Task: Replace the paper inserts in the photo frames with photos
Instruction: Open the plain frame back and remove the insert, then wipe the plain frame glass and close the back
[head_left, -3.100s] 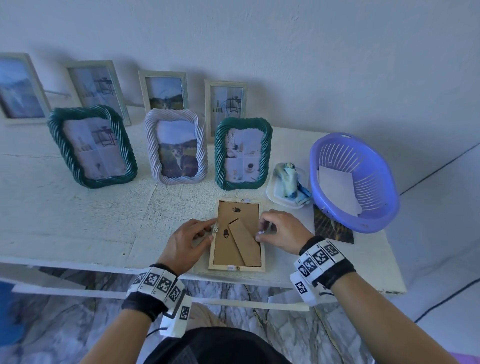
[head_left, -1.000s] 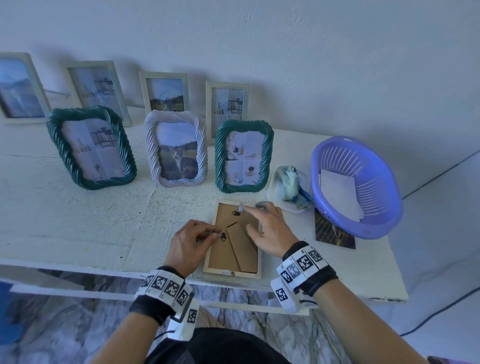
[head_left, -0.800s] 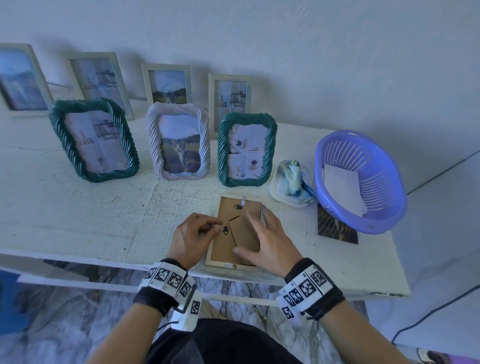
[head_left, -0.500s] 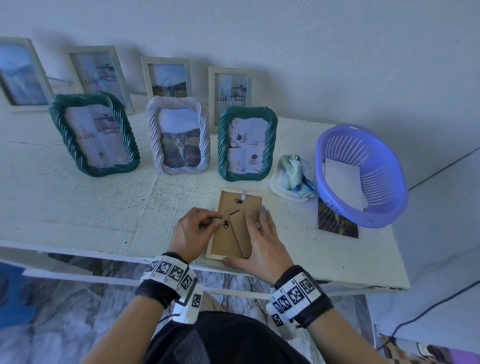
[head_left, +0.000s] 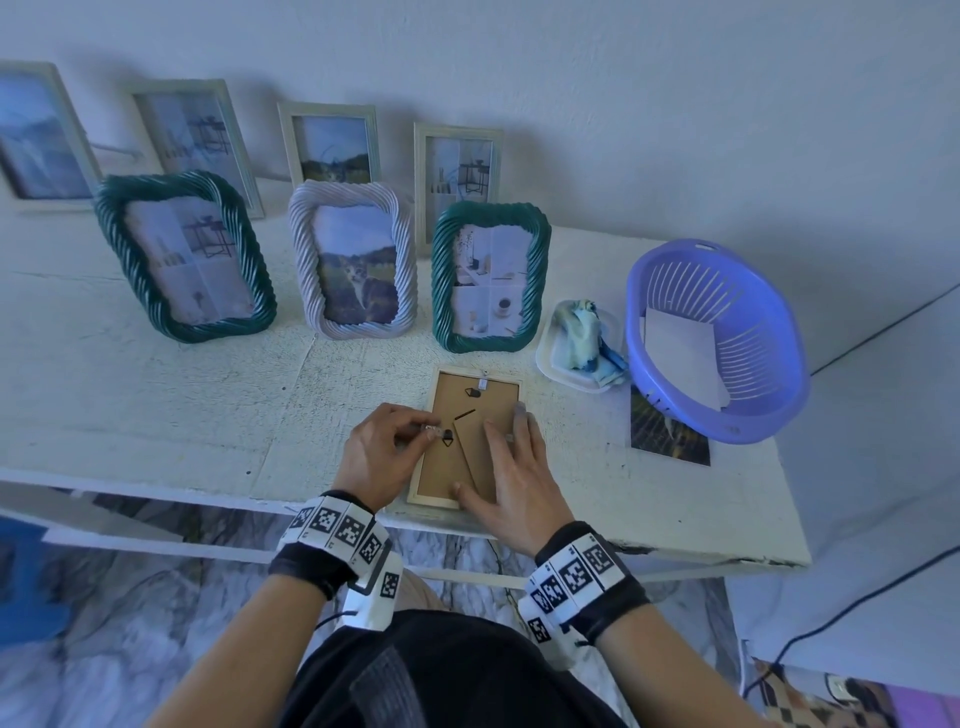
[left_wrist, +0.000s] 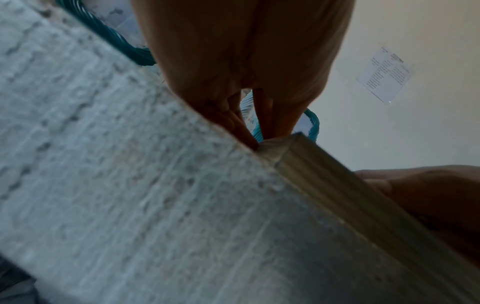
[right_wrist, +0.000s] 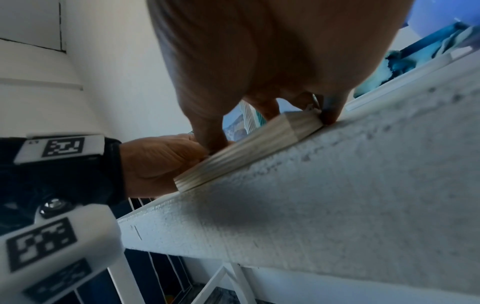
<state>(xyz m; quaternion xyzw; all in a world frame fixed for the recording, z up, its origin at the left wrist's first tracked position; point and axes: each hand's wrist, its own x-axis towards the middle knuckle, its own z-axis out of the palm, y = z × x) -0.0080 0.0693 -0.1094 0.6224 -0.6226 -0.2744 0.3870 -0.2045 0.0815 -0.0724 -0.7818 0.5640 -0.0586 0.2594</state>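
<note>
A pale wooden photo frame (head_left: 457, 405) lies face down near the table's front edge, brown backing and folded stand up. My left hand (head_left: 428, 430) sits at the frame's left edge, fingers curled, pinching a small metal tab (head_left: 432, 429) there. My right hand (head_left: 506, 457) lies flat on the backing with straight fingers, thumb near the bottom edge. The left wrist view shows the left hand's fingertips (left_wrist: 249, 131) at the frame's corner (left_wrist: 337, 185). In the right wrist view the frame's edge (right_wrist: 246, 150) lies under the right hand. A dark photo (head_left: 667, 434) lies to the right.
A purple basket (head_left: 779, 384) with white paper (head_left: 680, 358) stands at the right, partly over the photo. Beside it is a white tray (head_left: 545, 358) with a crumpled cloth. Three rope-style frames (head_left: 491, 275) stand behind, several wooden frames (head_left: 457, 166) lean on the wall.
My right hand left the tab at the frame's top edge and now lies flat on the backing. The left hand stayed at the left edge tab.
</note>
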